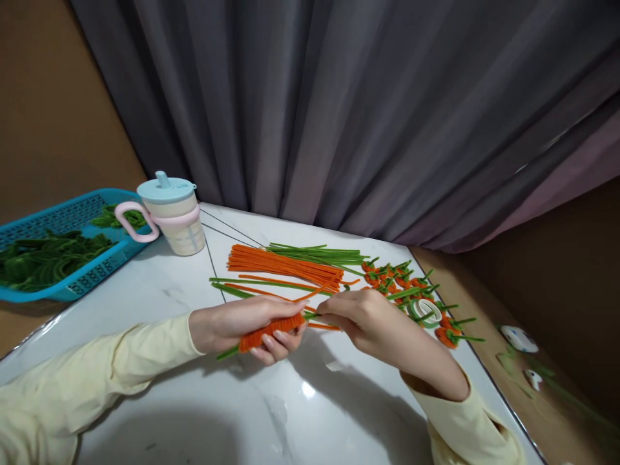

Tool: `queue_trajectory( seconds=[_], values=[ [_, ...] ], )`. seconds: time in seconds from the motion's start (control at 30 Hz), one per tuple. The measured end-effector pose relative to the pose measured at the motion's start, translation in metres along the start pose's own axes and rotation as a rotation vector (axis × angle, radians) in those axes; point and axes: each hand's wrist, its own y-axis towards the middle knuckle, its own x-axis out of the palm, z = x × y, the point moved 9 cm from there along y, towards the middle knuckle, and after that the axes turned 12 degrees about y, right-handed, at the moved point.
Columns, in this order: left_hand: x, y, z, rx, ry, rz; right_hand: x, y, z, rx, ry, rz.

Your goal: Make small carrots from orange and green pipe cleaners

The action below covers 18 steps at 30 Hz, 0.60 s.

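Observation:
My left hand [237, 320] is closed around an orange pipe-cleaner coil [271, 332], wound in tight ridges. A green stem [227, 353] sticks out of the coil's lower left end, and a loose orange strand rises from its right end. At that right end my right hand [363, 316] pinches a green tip; its fingertips partly hide the contact. Behind both hands lie a bundle of orange pipe cleaners [285, 266] and a bundle of green pipe cleaners [320, 254]. Several loose orange and green strands lie in front of these bundles.
Small orange pieces with green stems [387, 278] cluster at the right, beside a roll of tape [429, 312]. A lidded cup [179, 219] stands at left, near a blue basket [97, 274] of leafy greens. A white earbud [533, 379] lies far right. Grey curtains hang behind.

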Motion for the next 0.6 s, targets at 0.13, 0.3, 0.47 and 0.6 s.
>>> queue_trajectory(
  seconds=[0.13,0.3,0.47,0.6],
  values=[
    [-0.002,0.003,0.008,0.08,0.125,0.007,-0.011,-0.005,-0.003,-0.081,0.005,0.061],
    [0.001,0.0,0.014,0.108,0.139,0.019,-0.016,-0.009,0.0,-0.06,0.008,0.05],
    [0.004,-0.005,0.016,0.117,0.251,0.077,-0.014,-0.008,0.007,0.039,0.027,0.004],
    [0.002,-0.008,0.019,0.126,0.399,0.138,-0.013,-0.008,0.009,0.083,0.035,-0.03]
  ],
)
